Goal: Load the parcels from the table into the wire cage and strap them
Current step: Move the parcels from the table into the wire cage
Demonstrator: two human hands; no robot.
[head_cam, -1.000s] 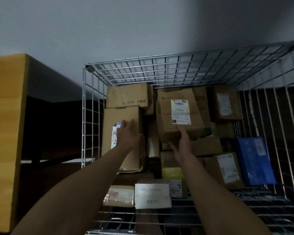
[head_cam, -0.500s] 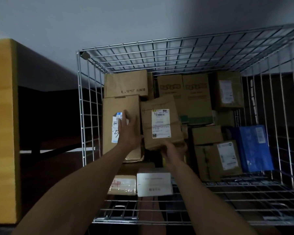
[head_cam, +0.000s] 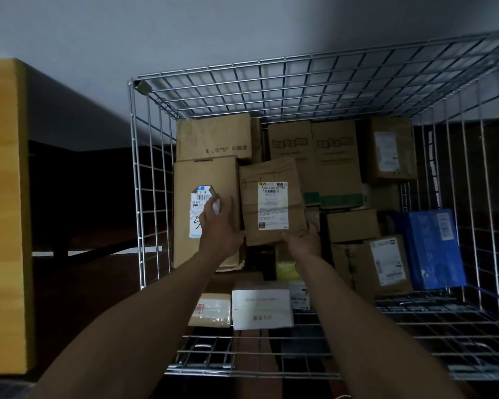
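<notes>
Head view. Bracing the tall carton (head_cam: pixel 222 174) at the left of the wire cage (head_cam: pixel 135 168) with the left hand (head_cam: pixel 218 226), palm flat, fingers straight and spread over the label, grasping nothing. Gripping the lower right corner of the paper-wrapped parcel (head_cam: pixel 271 200) from beneath with the right hand (head_cam: pixel 303 240), thumb up along the right edge. Holding that parcel upright inside the cage, label facing near, just right of the tall carton and in front of the far row of printed cartons.

Probably best done so: keep the left palm on the carton to stop it tipping, ease the parcel down and farther in beside it, square it against the carton's side, and let go only once seated, given the dark gap beneath.

Hard to say whether resting on anything yet; hidden by the right hand and by shadow. Cannot identify the yellow thing (head_cam: pixel 285 269) below the right wrist. No sight of any strap, nor of the surface with the remaining parcels. Cut off at the right edge: the cage's right wall. Too dim to read most labels.
</notes>
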